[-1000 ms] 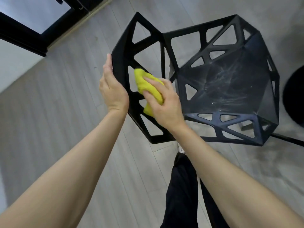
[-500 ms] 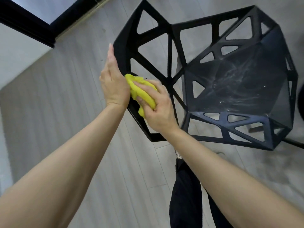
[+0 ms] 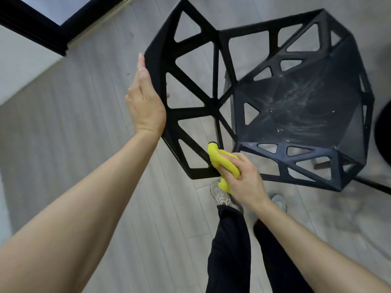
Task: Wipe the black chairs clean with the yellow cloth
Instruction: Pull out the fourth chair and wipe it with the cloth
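The black chair (image 3: 213,102) needs steadying by the flat left hand (image 3: 146,102) while the right hand (image 3: 243,178), gripping the yellow cloth (image 3: 222,163), presses along each strut.

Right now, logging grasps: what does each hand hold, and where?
Right hand grips the bunched yellow cloth around its middle. Left hand lies flat against the black chair backrest's outer edge.

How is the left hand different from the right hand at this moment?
The left hand lies flat, fingers straight, against the outer edge of the chair back; the right hand curls round the yellow cloth. The left hand sits higher on the back, the right hand at its lower corner. Both touch the chair, directly or through the cloth.
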